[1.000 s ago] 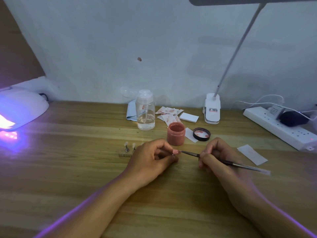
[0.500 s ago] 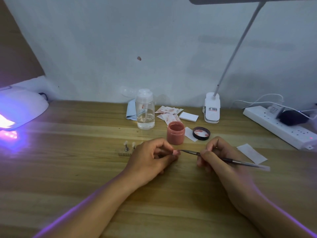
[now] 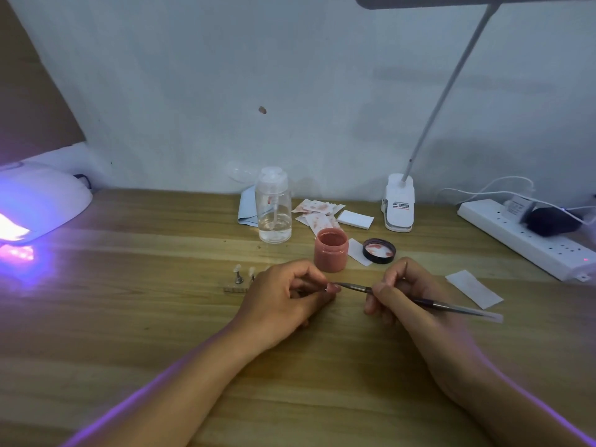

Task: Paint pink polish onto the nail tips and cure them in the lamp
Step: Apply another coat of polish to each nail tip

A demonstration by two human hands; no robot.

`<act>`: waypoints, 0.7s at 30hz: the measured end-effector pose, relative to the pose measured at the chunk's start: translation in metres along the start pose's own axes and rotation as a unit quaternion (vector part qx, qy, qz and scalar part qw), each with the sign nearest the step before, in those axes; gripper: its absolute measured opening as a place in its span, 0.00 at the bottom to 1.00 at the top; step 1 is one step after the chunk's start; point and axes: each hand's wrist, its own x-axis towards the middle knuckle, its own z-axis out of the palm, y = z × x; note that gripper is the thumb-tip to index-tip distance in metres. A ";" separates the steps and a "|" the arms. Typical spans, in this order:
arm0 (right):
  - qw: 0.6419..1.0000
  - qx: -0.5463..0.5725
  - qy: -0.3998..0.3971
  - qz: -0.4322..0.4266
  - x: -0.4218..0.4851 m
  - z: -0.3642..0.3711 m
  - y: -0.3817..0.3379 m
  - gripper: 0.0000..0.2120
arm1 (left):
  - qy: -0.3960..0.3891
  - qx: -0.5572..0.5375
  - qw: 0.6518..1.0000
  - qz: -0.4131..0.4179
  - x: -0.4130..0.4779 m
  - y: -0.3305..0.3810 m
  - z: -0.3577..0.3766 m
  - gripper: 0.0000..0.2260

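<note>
Hardly moved — left hand [image 3: 283, 300] pinches the nail tip [image 3: 333, 288], right hand [image 3: 419, 322] grips the brush [image 3: 458, 309] touching it.

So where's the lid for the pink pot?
Head view: the black lid lies just right of the pink polish jar, beyond the right hand.

Only small shift: brush [image 3: 451, 307] nudged left over nail tip [image 3: 333, 288], handle flatter.

the nail tip [image 3: 333, 288] i pinch is pink, like the jar [image 3: 331, 256] beyond it. my brush [image 3: 451, 307] is dark grey. the lid [image 3: 379, 251] is black, smeared pink. far left, the lamp [image 3: 45, 201] is white, glowing violet. the table [image 3: 129, 317] shows tan wood grain; far wipes [image 3: 317, 208] are white, blotched pink.
</note>
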 end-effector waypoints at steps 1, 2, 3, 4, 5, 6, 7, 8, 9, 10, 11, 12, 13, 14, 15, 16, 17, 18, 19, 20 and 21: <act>1.000 0.000 -0.002 -0.002 0.000 0.000 0.000 0.07 | 0.001 -0.001 1.000 0.001 0.000 0.000 0.000 0.04; 1.000 -0.001 -0.005 -0.005 0.000 0.000 0.000 0.07 | 0.002 -0.001 1.000 0.001 0.000 0.000 0.000 0.04; 1.000 -0.004 -0.007 -0.009 0.000 0.000 0.001 0.07 | 0.001 -0.002 1.000 0.002 0.000 0.000 0.000 0.04; 1.000 -0.009 -0.010 -0.010 0.000 -0.001 0.002 0.06 | 0.000 -0.002 1.000 0.003 0.000 0.000 0.000 0.03; 1.000 -0.013 -0.013 -0.010 0.000 -0.001 0.002 0.06 | 0.000 -0.004 1.000 0.003 0.000 0.000 0.000 0.03; 1.000 -0.016 -0.015 -0.010 0.000 -0.001 0.003 0.05 | 0.000 -0.005 1.000 0.003 0.000 0.000 0.000 0.03; 1.000 -0.016 -0.014 -0.012 0.000 -0.002 0.003 0.05 | -0.002 -0.006 1.000 0.003 0.000 0.001 0.000 0.03; 1.000 -0.014 -0.010 -0.015 0.001 -0.002 0.004 0.05 | -0.003 -0.009 1.000 0.004 -0.001 0.001 0.000 0.03; 1.000 -0.011 -0.009 -0.016 0.001 -0.003 0.004 0.05 | -0.004 -0.012 1.000 0.004 -0.001 0.001 0.000 0.03; 1.000 -0.010 -0.012 -0.014 0.001 -0.003 0.005 0.05 | -0.004 -0.013 1.000 0.004 -0.001 0.001 0.000 0.03; 1.000 -0.011 -0.019 -0.012 0.001 -0.003 0.005 0.04 | -0.002 -0.011 1.000 0.003 -0.001 0.001 0.000 0.03; 1.000 -0.014 -0.026 -0.008 0.001 -0.003 0.005 0.04 | -0.002 -0.007 1.000 0.003 -0.001 0.000 0.000 0.03; 0.999 -0.019 -0.030 -0.006 0.002 -0.002 0.006 0.04 | -0.002 -0.004 1.000 0.002 -0.001 0.000 0.000 0.02; 0.999 -0.022 -0.030 -0.006 0.001 -0.002 0.006 0.04 | -0.002 -0.003 1.000 0.002 -0.001 0.000 0.000 0.02; 0.999 -0.022 -0.025 -0.009 0.002 -0.002 0.006 0.05 | -0.003 -0.006 1.000 0.001 -0.001 0.000 0.000 0.02; 1.000 -0.016 -0.012 -0.014 0.002 -0.003 0.006 0.04 | -0.005 -0.009 1.000 0.001 -0.001 0.001 0.000 0.03; 1.000 -0.005 0.006 -0.017 0.002 -0.003 0.007 0.04 | -0.005 -0.010 1.000 0.001 -0.001 0.001 0.000 0.03; 1.000 0.006 0.021 -0.017 0.002 -0.004 0.008 0.03 | -0.003 -0.009 1.000 -0.001 -0.001 0.001 0.000 0.03; 0.999 0.014 0.029 -0.015 0.002 -0.005 0.008 0.03 | -0.001 -0.009 1.000 -0.002 -0.001 0.001 0.000 0.02; 0.999 0.019 0.030 -0.013 0.002 -0.006 0.008 0.03 | 0.003 -0.011 1.000 -0.003 -0.001 0.001 0.000 0.02; 0.999 0.020 0.027 -0.011 0.002 -0.006 0.008 0.03 | 0.007 -0.015 1.000 -0.001 -0.001 0.001 0.000 0.03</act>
